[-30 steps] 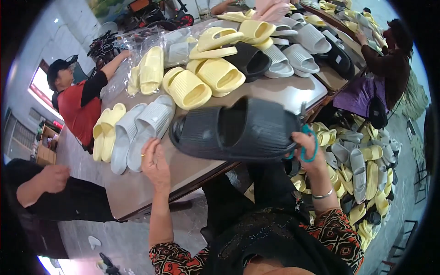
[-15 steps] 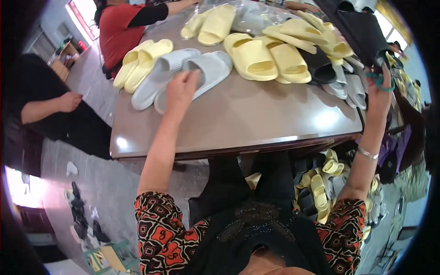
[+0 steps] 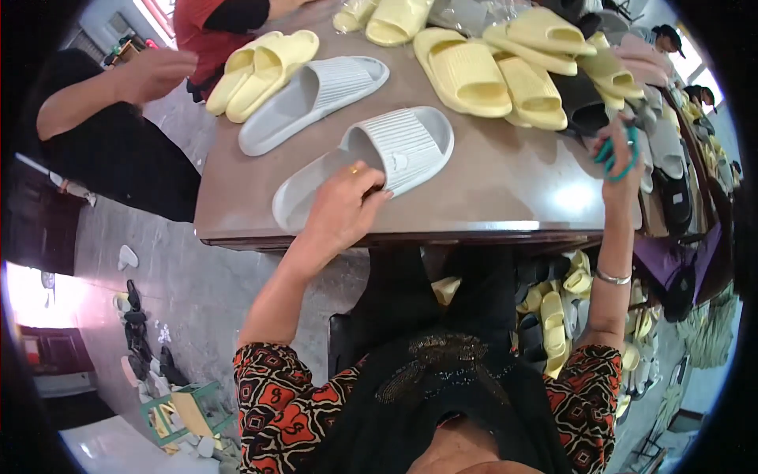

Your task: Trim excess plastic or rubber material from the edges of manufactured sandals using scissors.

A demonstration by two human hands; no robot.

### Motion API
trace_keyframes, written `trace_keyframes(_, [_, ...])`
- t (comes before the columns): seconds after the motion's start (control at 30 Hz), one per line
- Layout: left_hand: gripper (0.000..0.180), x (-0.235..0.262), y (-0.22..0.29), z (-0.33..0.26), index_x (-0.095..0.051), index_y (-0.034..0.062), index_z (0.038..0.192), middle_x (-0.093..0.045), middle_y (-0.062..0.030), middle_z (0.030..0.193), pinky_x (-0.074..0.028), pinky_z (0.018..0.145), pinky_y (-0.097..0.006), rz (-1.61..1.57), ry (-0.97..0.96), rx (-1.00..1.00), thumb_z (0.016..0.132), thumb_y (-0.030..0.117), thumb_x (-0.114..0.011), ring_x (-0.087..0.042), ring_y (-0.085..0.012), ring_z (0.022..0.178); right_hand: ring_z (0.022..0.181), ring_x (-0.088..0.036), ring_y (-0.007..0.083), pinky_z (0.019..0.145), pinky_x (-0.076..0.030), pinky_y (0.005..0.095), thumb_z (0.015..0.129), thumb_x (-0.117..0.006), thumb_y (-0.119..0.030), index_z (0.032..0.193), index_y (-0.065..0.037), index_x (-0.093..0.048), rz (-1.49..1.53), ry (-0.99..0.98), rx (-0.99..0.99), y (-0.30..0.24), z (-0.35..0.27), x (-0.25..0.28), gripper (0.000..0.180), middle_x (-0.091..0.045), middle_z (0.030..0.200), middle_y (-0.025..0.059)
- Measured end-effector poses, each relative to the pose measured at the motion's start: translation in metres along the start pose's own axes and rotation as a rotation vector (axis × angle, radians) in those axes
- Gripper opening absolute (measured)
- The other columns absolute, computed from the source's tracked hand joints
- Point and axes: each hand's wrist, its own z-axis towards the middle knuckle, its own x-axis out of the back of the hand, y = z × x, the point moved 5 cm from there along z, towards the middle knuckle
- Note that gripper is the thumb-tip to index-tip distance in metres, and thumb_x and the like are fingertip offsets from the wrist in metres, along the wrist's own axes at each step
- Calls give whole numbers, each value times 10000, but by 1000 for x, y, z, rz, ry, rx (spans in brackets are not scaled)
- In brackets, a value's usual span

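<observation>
My left hand is closed at the opening of a light grey slipper, its fingers at the strap's near edge. The slipper lies on the brown table, tilted toward the front edge. A second grey slipper lies apart behind it. At the table's right side, my right hand is closed on teal-handled scissors; their blades are hard to make out. A pair of pale yellow slippers sits at the left. Closer to my right hand are several yellow slippers and a black slipper.
A person in black stands at the table's left, with a raised hand; another in a red top is beyond. Yellow and dark slippers are piled below the table at my right. A green frame stands on the floor at left.
My left hand has drawn one grey slipper nearer and rightward, parting the pair. My right hand has come down, away from a black slipper. The neighbour's hand has risen.
</observation>
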Motion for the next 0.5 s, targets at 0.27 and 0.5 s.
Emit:
trace_keyframes(0.27, [112,10,2,-14,-580,26,847,-529,-117,772,-432,661,-385,54,-70,-21,763,62,-644,-536,-308,775,715,-553,91,642,-465,231,787,-717,-187,1145,-13,-576,-510,-559,-207,35,-65,-95,422,-571,799,20])
trace_keyframes(0.5, [130,11,-2,-24,-590,24,860,-533,-110,768,-435,667,-379,43,-65,-9,750,39,-657,-535,-301,772,658,-552,119,637,-454,259,737,-759,-318,1109,-7,-604,-871,-1001,-259,44,-37,-168,508,-589,728,48])
